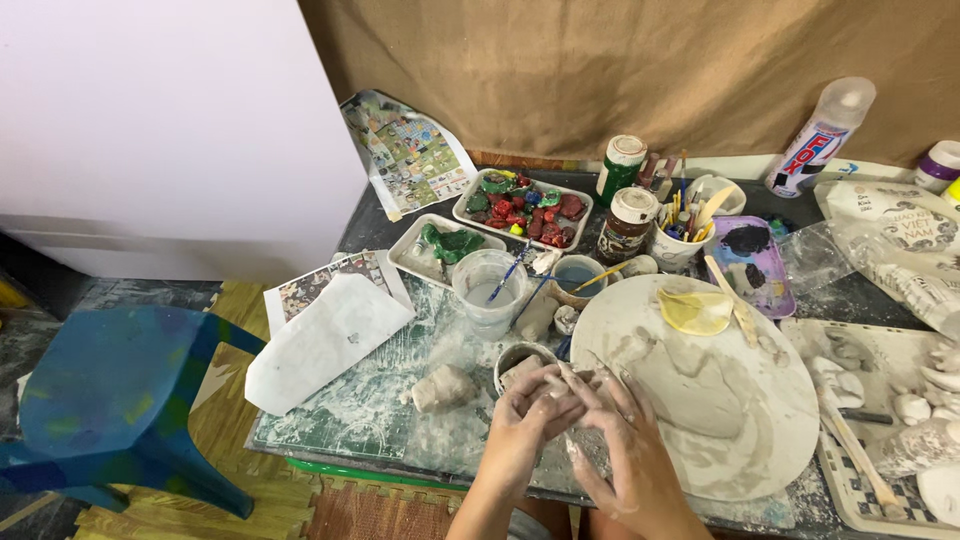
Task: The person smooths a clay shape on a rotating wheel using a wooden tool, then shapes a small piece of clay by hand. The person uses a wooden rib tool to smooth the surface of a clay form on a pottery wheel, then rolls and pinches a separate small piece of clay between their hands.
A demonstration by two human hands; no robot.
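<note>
My left hand [527,420] and my right hand [622,445] meet at the near edge of the table, both smeared with grey clay. Together they pinch a small piece of grey clay [563,387] between the fingertips. The piece is mostly hidden by my fingers. Just beyond them stands a small clay-coated cup [520,360]. A grey clay lump [443,388] lies to the left of my left hand. To the right lies a large round clay-smeared board [740,420] with a flat slab of clay on it.
A clear cup of water [489,290] with a brush, a blue cup [578,277], paint jars [626,222], a brush pot [680,240], trays of painted pieces [522,208], a purple palette [752,262], a spray can [820,138]. A blue plastic chair [110,395] stands left of the table.
</note>
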